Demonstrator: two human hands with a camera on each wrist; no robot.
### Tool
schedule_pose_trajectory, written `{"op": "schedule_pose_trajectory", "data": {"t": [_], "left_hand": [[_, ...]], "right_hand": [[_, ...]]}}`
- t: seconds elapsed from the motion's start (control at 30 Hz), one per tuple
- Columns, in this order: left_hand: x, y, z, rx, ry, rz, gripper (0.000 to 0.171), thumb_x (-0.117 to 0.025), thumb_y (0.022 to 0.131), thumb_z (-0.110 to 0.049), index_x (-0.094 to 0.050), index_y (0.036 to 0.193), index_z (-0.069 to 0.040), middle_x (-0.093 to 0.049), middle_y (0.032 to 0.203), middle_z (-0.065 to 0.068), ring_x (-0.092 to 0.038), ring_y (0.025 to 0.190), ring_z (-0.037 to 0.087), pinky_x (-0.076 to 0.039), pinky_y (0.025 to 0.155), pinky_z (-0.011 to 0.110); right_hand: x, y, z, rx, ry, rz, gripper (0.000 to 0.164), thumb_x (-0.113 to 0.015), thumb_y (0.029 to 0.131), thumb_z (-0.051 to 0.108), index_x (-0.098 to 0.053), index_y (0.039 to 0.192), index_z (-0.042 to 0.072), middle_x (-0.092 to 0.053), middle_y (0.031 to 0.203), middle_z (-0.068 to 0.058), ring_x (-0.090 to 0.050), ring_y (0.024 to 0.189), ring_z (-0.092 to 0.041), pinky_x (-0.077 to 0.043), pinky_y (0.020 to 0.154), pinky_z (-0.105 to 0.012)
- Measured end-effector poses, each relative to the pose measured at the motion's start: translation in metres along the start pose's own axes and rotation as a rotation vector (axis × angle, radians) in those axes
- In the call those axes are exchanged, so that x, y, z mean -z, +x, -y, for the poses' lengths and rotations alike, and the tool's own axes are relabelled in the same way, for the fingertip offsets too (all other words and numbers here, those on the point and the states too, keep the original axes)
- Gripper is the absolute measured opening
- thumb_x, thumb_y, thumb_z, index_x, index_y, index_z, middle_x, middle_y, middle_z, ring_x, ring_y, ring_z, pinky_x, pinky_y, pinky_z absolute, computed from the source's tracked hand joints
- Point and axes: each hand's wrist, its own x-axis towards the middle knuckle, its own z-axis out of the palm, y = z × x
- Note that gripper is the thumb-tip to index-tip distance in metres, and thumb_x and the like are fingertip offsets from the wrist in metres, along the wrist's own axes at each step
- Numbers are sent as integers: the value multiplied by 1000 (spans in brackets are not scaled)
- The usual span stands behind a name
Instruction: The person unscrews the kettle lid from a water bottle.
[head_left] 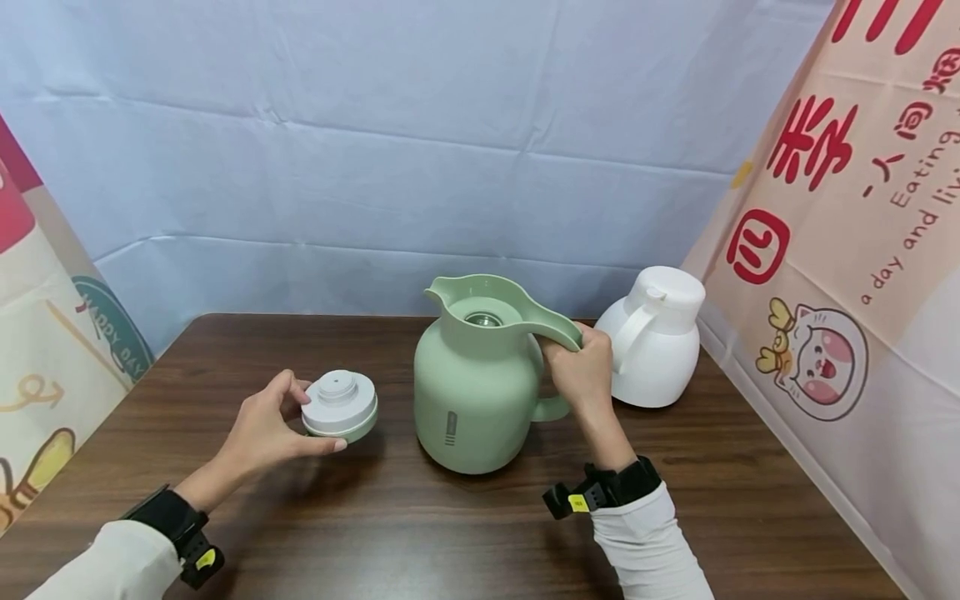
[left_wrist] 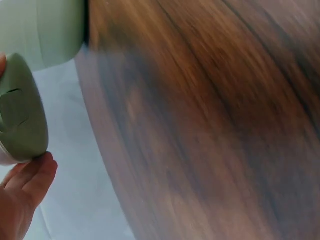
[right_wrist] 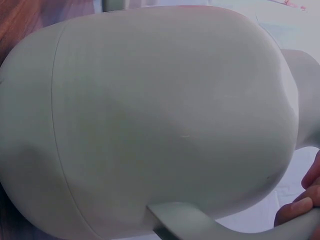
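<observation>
A light green thermos jug [head_left: 472,392] stands upright on the table with its mouth uncovered and its spout towards the left. My right hand [head_left: 587,373] grips the upper part of its handle [head_left: 552,408]. Left of the jug, my left hand [head_left: 262,429] holds a round lid [head_left: 339,408] between thumb and fingers, above the tabletop. The lid's white stepped side faces up and its green side down. In the left wrist view, the lid's green face [left_wrist: 25,110] shows a square outline. The jug's body [right_wrist: 170,120] fills most of the right wrist view.
A white jug [head_left: 656,346] with a white top stands close behind the right hand, near the back right. The brown wooden table [head_left: 420,533] has its back edge against a pale blue cloth [head_left: 337,150]. Printed cloths hang at the left [head_left: 45,333] and right [head_left: 847,275].
</observation>
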Motion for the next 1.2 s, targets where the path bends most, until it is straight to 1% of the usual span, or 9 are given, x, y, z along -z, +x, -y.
{"op": "schedule_pose_trajectory", "data": {"t": [0.07, 0.23, 0.37, 0.47, 0.6, 0.83, 1.0, 1.1, 1.2], "left_hand": [[-1, 0, 2, 9, 23, 12, 68, -91, 47, -42, -43, 84, -12, -62, 106, 9, -65, 88, 21, -51, 68, 32], [-6, -1, 7, 49, 33, 38, 70, -91, 44, -45, -43, 82, -11, -63, 104, 10, -64, 90, 22, -51, 72, 34], [-9, -2, 11, 52, 88, 52, 70, -90, 44, -48, -45, 81, -11, -65, 100, 7, -63, 85, 19, -49, 69, 34], [-10, -3, 12, 58, 114, 76, 69, -89, 45, -50, -45, 82, -11, -64, 98, 5, -61, 82, 18, -46, 66, 34], [-13, -4, 12, 71, 110, 115, 69, -88, 47, -52, -46, 83, -11, -63, 97, 4, -59, 82, 18, -45, 65, 36], [-20, -8, 15, 82, 146, 148, 70, -89, 42, -53, -47, 82, -14, -59, 90, -1, -56, 81, 18, -43, 64, 33], [-23, -9, 16, 79, 130, 174, 72, -90, 41, -50, -43, 82, -15, -56, 85, 0, -52, 76, 18, -40, 62, 33], [-24, -9, 17, 53, 128, 195, 75, -91, 42, -47, -41, 87, -14, -53, 85, 0, -50, 76, 16, -41, 62, 33], [-25, -7, 16, 14, 135, 203, 79, -92, 42, -44, -43, 96, -13, -54, 92, 0, -53, 82, 15, -44, 68, 35]], "right_hand": [[0, 0, 1, 3, -5, -1, 46, -63, 80, -2, -35, 46, 11, -28, 40, 6, -22, 38, -4, -24, 43, -22], [1, 0, 1, 0, -16, 2, 46, -63, 80, -1, -35, 46, 10, -28, 40, 6, -22, 39, -4, -24, 44, -22], [-1, 6, -20, 2, -1, 8, 46, -64, 81, 1, -35, 46, 11, -27, 40, 7, -23, 38, -7, -24, 43, -24], [-2, 11, -37, 6, 12, 6, 46, -65, 81, 4, -36, 46, 10, -27, 39, 6, -24, 37, -12, -24, 42, -25], [-3, 12, -41, 22, 8, -9, 45, -67, 79, 7, -37, 46, 9, -28, 40, 1, -25, 38, -14, -25, 41, -26], [-3, 12, -40, 20, 12, -10, 44, -68, 79, 8, -37, 47, 9, -29, 40, 0, -26, 38, -14, -25, 40, -26], [-2, 12, -40, 1, 5, -6, 47, -69, 80, 9, -36, 46, 10, -29, 39, 3, -26, 38, -13, -25, 41, -25], [-2, 11, -37, -16, -5, -3, 48, -69, 80, 9, -36, 46, 11, -28, 39, 8, -25, 38, -12, -24, 41, -25], [-1, 9, -25, -21, -2, 3, 47, -68, 80, 5, -36, 46, 11, -27, 39, 11, -25, 39, -11, -24, 42, -24]]}}
